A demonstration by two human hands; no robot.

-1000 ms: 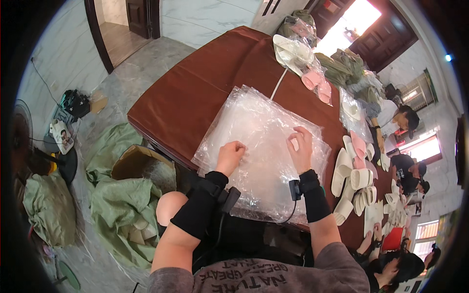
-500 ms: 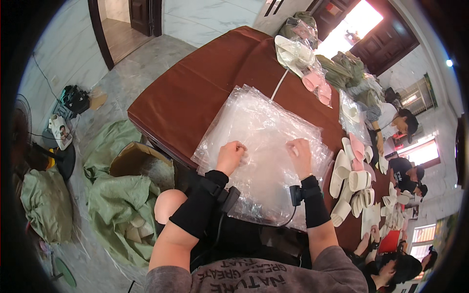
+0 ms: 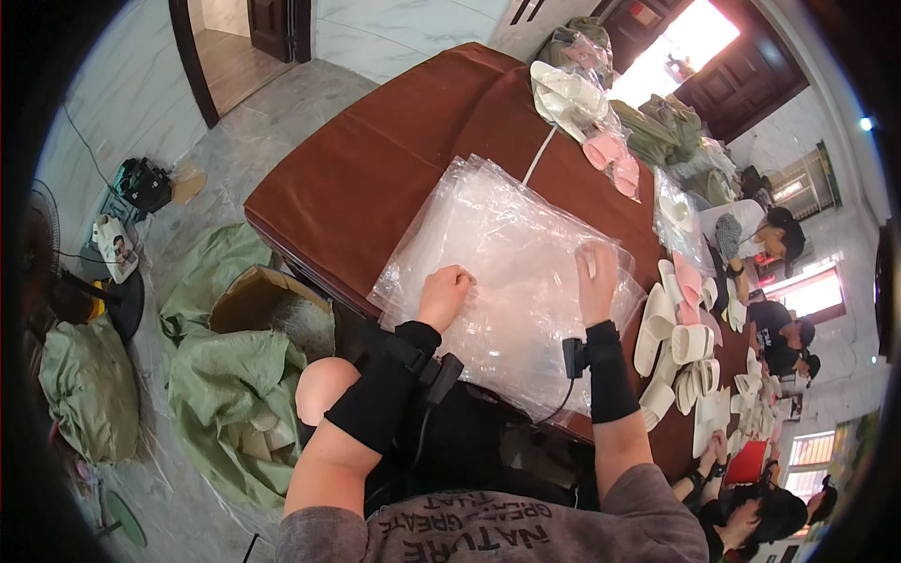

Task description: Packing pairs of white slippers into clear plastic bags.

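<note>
A stack of clear plastic bags (image 3: 507, 253) lies on the brown-covered table in front of me. My left hand (image 3: 444, 298) is over the stack's left part, its fingers curled together; whether a bag's film is between them is hidden. Toward the stack's right edge, my right hand (image 3: 598, 281) has its fingers stretched out and slightly apart, over the top film. Black sleeves with small cabled devices cover both my wrists. Close to the right of the bags are white slippers (image 3: 654, 324) and a pink slipper (image 3: 686, 279).
The brown tablecloth (image 3: 375, 159) reaches past the bags. Bagged white slippers (image 3: 568, 94) and bagged pink slippers (image 3: 615, 159) lie at the far side. On the floor to my left are an open carton (image 3: 272, 314) and a green sack (image 3: 221, 394). Co-workers sit along the right.
My right hand has moved right and a little farther away across the bags, and its fingers have straightened. The stack has shifted slightly away from me. My left hand stays nearly in place.
</note>
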